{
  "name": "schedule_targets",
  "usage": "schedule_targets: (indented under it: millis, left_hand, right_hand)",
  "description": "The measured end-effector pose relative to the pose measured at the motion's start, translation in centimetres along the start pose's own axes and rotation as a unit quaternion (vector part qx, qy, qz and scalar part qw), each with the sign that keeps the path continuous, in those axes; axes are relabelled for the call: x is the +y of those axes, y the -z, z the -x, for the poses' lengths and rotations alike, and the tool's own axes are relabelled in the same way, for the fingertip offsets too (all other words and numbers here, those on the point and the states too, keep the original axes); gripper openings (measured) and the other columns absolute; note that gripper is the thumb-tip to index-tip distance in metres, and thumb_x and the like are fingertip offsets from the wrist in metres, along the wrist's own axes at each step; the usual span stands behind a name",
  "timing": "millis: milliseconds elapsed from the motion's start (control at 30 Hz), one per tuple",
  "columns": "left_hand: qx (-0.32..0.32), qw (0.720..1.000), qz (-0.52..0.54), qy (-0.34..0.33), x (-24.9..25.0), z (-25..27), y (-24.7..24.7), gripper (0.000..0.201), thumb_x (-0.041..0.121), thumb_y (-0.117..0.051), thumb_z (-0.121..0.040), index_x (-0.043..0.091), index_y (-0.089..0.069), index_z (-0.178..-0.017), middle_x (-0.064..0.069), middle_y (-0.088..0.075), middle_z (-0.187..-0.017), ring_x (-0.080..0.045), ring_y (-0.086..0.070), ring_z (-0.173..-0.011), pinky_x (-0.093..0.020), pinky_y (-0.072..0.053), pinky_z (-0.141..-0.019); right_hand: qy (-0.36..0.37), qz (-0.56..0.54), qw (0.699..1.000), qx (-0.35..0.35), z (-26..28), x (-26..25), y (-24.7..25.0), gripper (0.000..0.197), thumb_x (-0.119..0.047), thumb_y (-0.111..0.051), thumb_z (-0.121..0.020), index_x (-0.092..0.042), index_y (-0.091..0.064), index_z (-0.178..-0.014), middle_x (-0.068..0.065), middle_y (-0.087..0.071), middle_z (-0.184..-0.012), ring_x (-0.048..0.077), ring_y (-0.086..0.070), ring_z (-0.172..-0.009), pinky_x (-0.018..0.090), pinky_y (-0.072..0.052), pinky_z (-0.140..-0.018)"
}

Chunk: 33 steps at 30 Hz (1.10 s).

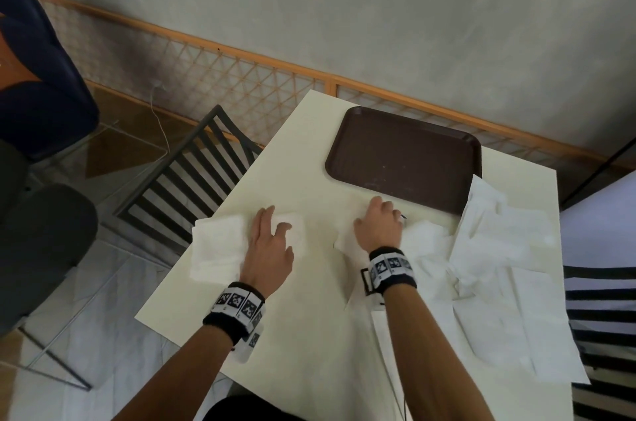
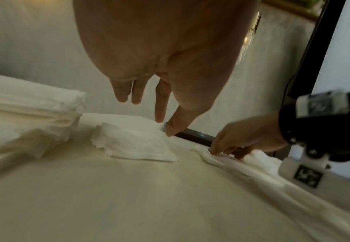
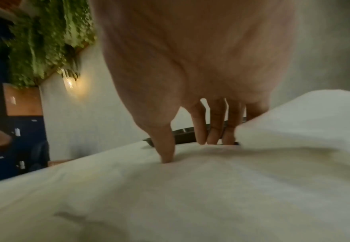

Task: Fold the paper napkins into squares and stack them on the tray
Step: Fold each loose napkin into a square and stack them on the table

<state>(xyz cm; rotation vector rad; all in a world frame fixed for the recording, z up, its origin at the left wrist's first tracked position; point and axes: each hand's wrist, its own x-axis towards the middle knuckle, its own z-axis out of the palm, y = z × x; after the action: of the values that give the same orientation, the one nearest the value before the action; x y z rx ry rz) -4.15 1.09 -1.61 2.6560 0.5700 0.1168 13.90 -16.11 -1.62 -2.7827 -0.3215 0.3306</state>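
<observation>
An empty dark brown tray (image 1: 402, 159) lies at the far side of the cream table (image 1: 309, 334). My left hand (image 1: 275, 227) hovers with straight, spread fingers over a small folded napkin (image 1: 296, 231) (image 2: 134, 144); its thumb tip touches the napkin's far edge. A thicker stack of napkins (image 1: 216, 248) (image 2: 29, 111) lies left of it, overhanging the table edge. My right hand (image 1: 375, 214) (image 3: 190, 147) presses flat, fingers straight, on a spread napkin (image 1: 347, 241) (image 3: 190, 188) just in front of the tray's near rim (image 3: 182, 131).
A loose pile of unfolded napkins (image 1: 499, 265) covers the table's right side, touching the tray's right corner. A black slatted chair (image 1: 192, 172) stands left of the table and another (image 1: 599, 317) to the right. A wooden lattice rail (image 1: 241, 76) runs along the wall behind.
</observation>
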Motion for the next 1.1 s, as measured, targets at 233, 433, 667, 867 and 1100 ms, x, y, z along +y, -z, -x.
schedule_targets:
  millis: [233,433,667,867,1100]
  left_hand:
    - [-0.045,0.992,0.113,-0.031,1.9,2.2,0.6,0.035,0.018,-0.065,-0.104,0.019,-0.06,-0.139,0.002,-0.051,-0.15,-0.019,-0.04,-0.146,-0.021,-0.033,-0.114]
    - [-0.063,0.972,0.227,-0.009,3.6,2.3,0.8,0.036,0.039,-0.068,-0.103,0.031,-0.06,-0.138,0.015,-0.062,-0.134,-0.01,-0.057,-0.127,-0.035,-0.051,-0.11]
    - [-0.058,0.853,0.516,0.055,9.1,2.1,5.4,0.062,0.034,-0.089,-0.088,0.029,-0.056,-0.14,0.006,-0.075,-0.122,-0.006,-0.073,-0.11,-0.024,-0.06,-0.09]
    - [0.027,0.851,0.525,-0.006,10.8,2.3,8.9,0.019,0.018,-0.08,-0.097,0.002,-0.07,-0.095,-0.014,-0.077,-0.087,-0.027,-0.075,-0.081,-0.033,-0.061,-0.074]
    - [0.038,0.883,0.456,-0.1,10.1,3.1,11.8,0.008,0.003,-0.072,-0.101,0.006,-0.077,-0.107,-0.001,-0.08,-0.097,-0.025,-0.075,-0.09,-0.033,-0.061,-0.08]
  right_hand:
    - [0.045,-0.02,0.999,-0.003,0.7,3.5,1.2,0.025,-0.031,-0.065,-0.105,-0.028,-0.059,-0.13,0.008,-0.073,-0.12,0.037,-0.065,-0.12,0.052,-0.055,-0.1]
    - [0.096,-0.241,0.963,0.076,5.0,3.5,3.9,0.014,-0.03,-0.084,-0.097,-0.031,-0.072,-0.089,-0.009,-0.074,-0.101,0.017,-0.069,-0.101,0.042,-0.058,-0.087]
    - [0.191,-0.466,0.858,0.099,11.7,0.1,11.3,0.022,-0.023,-0.078,-0.104,-0.018,-0.06,-0.093,0.0,-0.072,-0.082,0.022,-0.072,-0.078,0.031,-0.054,-0.071]
    - [0.151,-0.496,0.855,0.022,13.1,0.4,12.2,0.015,-0.034,-0.072,-0.107,-0.021,-0.069,-0.113,0.0,-0.08,-0.104,0.022,-0.078,-0.092,0.036,-0.058,-0.073]
    - [0.167,-0.604,0.779,0.002,13.6,0.2,11.7,0.02,-0.001,-0.071,-0.103,-0.007,-0.082,-0.119,0.009,-0.084,-0.111,0.021,-0.078,-0.099,0.035,-0.062,-0.084]
